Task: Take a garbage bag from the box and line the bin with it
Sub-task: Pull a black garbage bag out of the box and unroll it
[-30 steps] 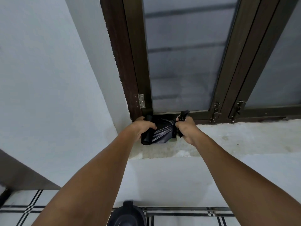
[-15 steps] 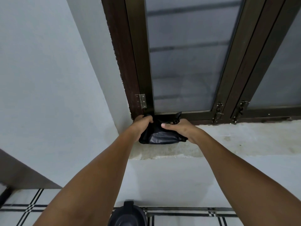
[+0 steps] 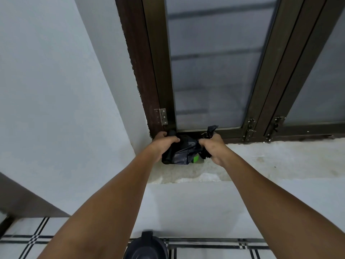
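Both arms reach up to a concrete window ledge (image 3: 280, 161), where a person works a roll of black garbage bags (image 3: 169, 156) with bare hands. The left hand (image 3: 163, 143) curls its fingers around the roll, which stands roughly upright with a slight tilt, its long axis running from the ledge toward the window frame (image 3: 158, 71). The right hand (image 3: 213, 146) clenches a bunched end of a black bag (image 3: 186, 152) that stretches sideways from the roll, taut and creased, with a torn-looking strip (image 3: 211, 129) poking up above the fist. A small green object (image 3: 196, 158) peeks out beneath the plastic on the ledge; what it is cannot be told, and no lettering or brand can be read on it or on the bags. The roll and bag sit in the ledge's left corner, just beside the metal hinge (image 3: 163, 116) of the frosted window. Far below, on the striped floor tiles (image 3: 214, 247), the dark bin (image 3: 146, 246) shows at the bottom edge of the view, well apart from the hands.
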`<state>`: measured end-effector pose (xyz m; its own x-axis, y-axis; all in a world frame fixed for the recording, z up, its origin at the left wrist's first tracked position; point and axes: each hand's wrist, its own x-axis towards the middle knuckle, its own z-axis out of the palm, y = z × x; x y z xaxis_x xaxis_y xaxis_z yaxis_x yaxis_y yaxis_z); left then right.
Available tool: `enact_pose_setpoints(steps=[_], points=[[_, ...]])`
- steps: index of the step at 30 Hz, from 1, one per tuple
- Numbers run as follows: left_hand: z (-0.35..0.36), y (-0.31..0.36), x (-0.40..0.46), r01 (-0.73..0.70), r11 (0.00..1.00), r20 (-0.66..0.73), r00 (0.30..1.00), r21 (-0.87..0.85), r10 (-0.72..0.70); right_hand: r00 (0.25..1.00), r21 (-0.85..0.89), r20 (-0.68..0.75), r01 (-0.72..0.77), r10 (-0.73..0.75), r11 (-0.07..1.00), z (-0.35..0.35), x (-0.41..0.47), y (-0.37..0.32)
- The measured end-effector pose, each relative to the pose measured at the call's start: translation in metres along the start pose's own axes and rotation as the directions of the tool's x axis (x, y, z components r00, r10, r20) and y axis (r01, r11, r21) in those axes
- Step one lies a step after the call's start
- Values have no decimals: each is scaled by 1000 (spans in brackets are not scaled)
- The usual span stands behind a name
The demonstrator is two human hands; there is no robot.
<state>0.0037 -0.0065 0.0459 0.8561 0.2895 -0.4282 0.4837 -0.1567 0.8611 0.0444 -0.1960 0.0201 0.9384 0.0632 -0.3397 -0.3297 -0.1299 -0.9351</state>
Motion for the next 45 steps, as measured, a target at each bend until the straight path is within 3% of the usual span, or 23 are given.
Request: enact_pose_setpoints(steps=[4, 8, 15, 23, 28, 32, 39, 45], points=[[9, 2, -3, -53, 997, -51, 997, 51, 56, 997, 88, 60, -51, 46, 995, 1, -3, -3], [13, 11, -10, 25, 996, -62, 998, -83, -31, 990, 147, 117, -92, 75, 985, 1, -4, -6], [9, 6, -9, -35, 997, -1, 999, 69, 36, 986, -78, 143, -73, 83, 994, -5, -2, 0], [8, 0, -13, -41, 997, 61, 997, 65, 37, 972, -243, 141, -149, 187, 958, -13, -15, -3], [20, 2, -17, -48, 987, 6, 999, 153, 48, 979, -161, 133, -135, 157, 978, -8, -13, -2], [26, -1, -16, -100, 972, -23, 994, 212, 107, 983, 37, 139, -127, 121, 991, -8, -15, -7], [37, 4, -18, -101, 995, -28, 994, 25, 102, 984, 161, 133, -136, 115, 978, 3, -25, -12], [32, 11, -23, -36, 997, -25, 999, -75, 35, 961, 69, 227, -175, 155, 982, -2, -21, -13]])
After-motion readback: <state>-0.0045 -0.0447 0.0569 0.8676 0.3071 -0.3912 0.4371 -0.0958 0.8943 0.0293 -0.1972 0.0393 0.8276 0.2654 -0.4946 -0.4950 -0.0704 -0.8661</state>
